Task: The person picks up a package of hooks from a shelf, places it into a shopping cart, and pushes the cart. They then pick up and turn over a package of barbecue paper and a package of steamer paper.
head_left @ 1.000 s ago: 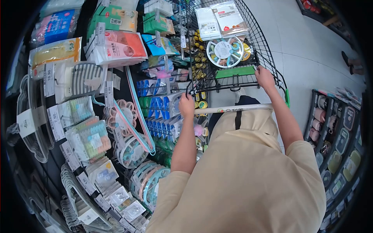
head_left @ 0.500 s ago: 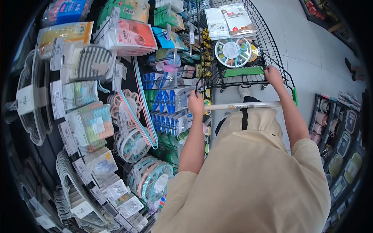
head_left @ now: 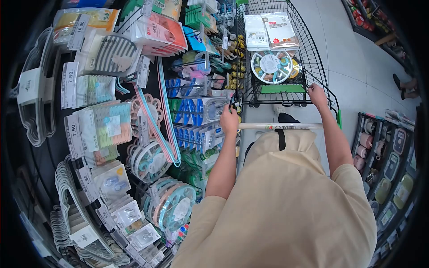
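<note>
A black wire shopping cart with green parts stands ahead of me. My left hand is wrapped round the black frame at the cart's near left corner. At the near right side, my right hand is closed round the cart's frame. The pale handle bar crosses between my forearms. Inside the cart lie a white package, a white package with a red mark and a round white-rimmed item with a clear, compartment-like face.
On the left, a tall display holds clothes hangers, striped packs, round hanger racks and blue packs. To the right are a shelf of containers and another person's feet on the grey floor.
The cart and its contents sit slightly lower and to the right in view. The displays have shifted a little. Both hands keep their hold on the cart.
</note>
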Motion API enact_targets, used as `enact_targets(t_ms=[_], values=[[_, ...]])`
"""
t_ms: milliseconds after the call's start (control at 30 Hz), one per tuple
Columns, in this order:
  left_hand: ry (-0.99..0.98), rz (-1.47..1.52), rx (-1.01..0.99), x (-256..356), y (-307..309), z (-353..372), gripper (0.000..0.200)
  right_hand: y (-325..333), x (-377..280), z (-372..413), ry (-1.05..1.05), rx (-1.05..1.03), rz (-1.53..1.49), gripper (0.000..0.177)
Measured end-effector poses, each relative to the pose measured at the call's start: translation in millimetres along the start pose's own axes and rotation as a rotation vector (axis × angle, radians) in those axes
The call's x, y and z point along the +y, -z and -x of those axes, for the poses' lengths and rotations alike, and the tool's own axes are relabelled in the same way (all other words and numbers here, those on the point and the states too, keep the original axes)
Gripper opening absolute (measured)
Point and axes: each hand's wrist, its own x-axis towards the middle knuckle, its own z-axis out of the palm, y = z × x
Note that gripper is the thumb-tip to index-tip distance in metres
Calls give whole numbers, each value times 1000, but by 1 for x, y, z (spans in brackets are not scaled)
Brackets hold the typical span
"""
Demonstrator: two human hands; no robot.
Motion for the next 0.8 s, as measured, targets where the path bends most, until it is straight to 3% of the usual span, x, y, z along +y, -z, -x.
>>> enact_targets(t_ms=[800], values=[[-97,158,-46,-49,-4,8,26,-19,12,18,47,43,-7,28]])
